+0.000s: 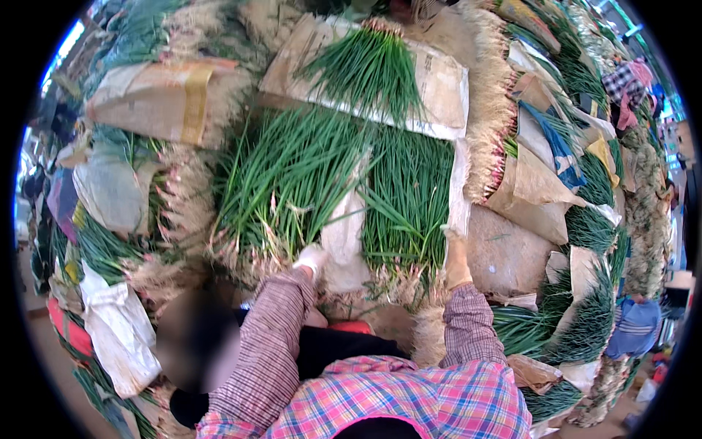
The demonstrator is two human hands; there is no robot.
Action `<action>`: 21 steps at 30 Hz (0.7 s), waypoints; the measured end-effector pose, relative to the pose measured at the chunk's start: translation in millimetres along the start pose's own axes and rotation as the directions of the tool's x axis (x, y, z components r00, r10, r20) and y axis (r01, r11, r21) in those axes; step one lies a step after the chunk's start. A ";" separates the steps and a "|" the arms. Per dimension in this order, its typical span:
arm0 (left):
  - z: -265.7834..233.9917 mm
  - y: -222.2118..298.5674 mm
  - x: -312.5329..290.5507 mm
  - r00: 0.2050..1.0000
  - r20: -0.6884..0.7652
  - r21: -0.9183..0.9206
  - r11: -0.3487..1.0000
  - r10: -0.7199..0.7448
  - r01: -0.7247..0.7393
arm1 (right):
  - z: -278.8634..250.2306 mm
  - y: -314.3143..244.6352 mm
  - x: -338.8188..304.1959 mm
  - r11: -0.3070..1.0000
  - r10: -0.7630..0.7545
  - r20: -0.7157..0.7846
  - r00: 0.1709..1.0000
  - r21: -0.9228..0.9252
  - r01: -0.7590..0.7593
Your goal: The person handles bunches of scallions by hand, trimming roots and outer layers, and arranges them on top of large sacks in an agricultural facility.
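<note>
Two beds of spring onions lie before me with their roots toward me, a left bunch [285, 183] and a right bunch [409, 197]. Between them runs a strip of whitish sack cloth [345, 238]. My left hand [312, 259], in a white glove, is at the root end of the left bunch, beside that strip; its fingers are too blurred to read. At the right bunch's outer side, my right hand [458, 261], in a yellowish glove, has its fingers closed at the near end of a white sack edge [458, 183].
Beyond the bunches, a loose bundle of spring onions [373, 62] rests on a flattened sack [446, 88]. More onions under sacks [146, 102] line the left, and a long row of roots [486, 110] the right. A blurred dark round shape [196, 340] is at lower left.
</note>
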State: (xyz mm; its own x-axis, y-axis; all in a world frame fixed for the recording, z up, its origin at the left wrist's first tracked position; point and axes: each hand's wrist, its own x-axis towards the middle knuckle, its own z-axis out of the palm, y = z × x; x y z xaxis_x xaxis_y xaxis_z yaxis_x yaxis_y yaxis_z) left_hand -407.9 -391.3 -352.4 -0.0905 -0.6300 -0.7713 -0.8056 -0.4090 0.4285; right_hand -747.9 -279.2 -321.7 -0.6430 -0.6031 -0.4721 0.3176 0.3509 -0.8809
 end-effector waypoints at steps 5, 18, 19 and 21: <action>-13.2 16.9 -18.2 0.995 0.059 -0.415 0.904 -0.081 0.098 | 11.0 -1.2 10.4 0.994 -0.016 -0.048 0.999 0.106 0.021; -7.9 66.7 -27.3 0.944 0.070 0.318 0.889 0.324 -0.329 | -3.4 7.2 23.0 0.956 0.032 -0.181 0.983 0.294 0.023; -6.1 70.9 -31.9 0.909 0.073 0.337 0.848 0.410 -0.410 | 2.8 -5.8 14.9 0.965 0.026 -0.185 0.982 0.261 0.024; 3.3 75.5 -40.4 0.814 0.105 0.375 0.736 0.571 -0.564 | 3.6 -22.2 10.6 0.916 0.105 -0.109 0.989 0.398 -0.053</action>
State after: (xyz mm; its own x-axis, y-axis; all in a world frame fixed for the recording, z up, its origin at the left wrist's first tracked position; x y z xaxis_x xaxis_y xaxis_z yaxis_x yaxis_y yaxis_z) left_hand -467.0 -394.6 -290.5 -0.5949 -0.6773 -0.4329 -0.7612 0.3017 0.5740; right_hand -759.2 -296.0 -307.3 -0.6781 -0.4816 -0.5552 0.6022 0.0688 -0.7954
